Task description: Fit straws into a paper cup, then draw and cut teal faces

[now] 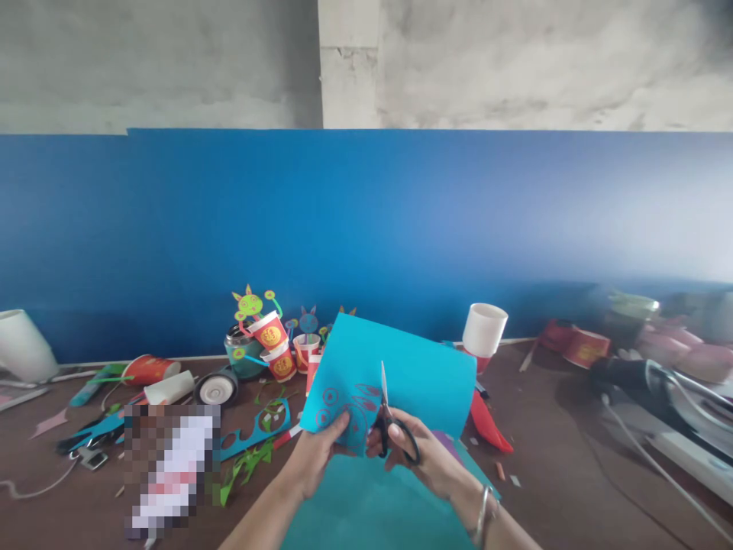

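Note:
A bright blue sheet of paper (412, 359) is held up in front of me, with red drawn circles and pointed shapes near its lower left corner. My left hand (326, 447) pinches that lower edge beside the drawing, thumb on top. My right hand (418, 451) grips black-handled scissors (385, 386) by the loops. The scissors point upward, their blades at the paper just right of the drawn shapes. Whether the blades are parted is hard to see. Below the hands lies a larger blue-green sheet (372, 504).
Several red-and-white paper cups (279, 360) with cut-paper figures stand behind the sheet. Left are blue and green paper scraps (249, 462), a binder clip (92, 457) and a fallen red cup (152, 370). Rightward are a stacked white cup (485, 330), a red piece (489, 424) and a cable (658, 466).

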Demonstrator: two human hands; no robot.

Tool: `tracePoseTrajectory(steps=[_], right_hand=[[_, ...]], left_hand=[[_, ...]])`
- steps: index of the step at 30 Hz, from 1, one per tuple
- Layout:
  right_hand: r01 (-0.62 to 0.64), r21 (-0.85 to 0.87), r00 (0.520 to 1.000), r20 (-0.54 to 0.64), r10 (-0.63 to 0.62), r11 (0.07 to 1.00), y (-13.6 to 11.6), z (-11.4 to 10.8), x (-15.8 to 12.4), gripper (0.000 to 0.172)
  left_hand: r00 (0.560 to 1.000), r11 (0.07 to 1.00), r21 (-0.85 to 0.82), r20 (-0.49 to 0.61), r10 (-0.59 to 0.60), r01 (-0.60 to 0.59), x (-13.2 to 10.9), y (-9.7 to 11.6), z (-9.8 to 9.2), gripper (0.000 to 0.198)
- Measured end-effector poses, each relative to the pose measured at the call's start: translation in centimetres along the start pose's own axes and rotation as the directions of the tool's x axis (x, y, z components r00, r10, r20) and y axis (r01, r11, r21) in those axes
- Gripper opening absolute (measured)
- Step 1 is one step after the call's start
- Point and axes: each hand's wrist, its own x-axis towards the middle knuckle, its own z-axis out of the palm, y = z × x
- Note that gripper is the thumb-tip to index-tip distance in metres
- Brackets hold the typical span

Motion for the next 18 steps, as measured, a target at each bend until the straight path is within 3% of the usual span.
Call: tracePoseTrajectory(steps=[5, 8, 18], right_hand=[[-0.026, -0.152, 0.999, -0.050, 0.018, 0.988, 0.0, -0.9, 0.2, 0.043], [-0.067, -0.202, 0.997, -0.057, 0.057, 0.977, -0.2, -1.5, 0.3, 0.047], [-0.125, -0.246, 0.992, -0.039, 0.119, 0.961, -0.4, -2.8, 0.2, 0.056]], left_hand=[[0.996, 0.975, 0.212, -0.036, 0.077, -0.068, 0.5, 0.3, -0.7, 0.039], [0.996, 0.952, 0.294, 0.008, 0.086, -0.085, 0.7, 0.7, -1.2, 0.035], [0.996, 0.959, 0.273, 0.072, 0.057, -0.075, 0.8, 1.7, -1.9, 0.035]])
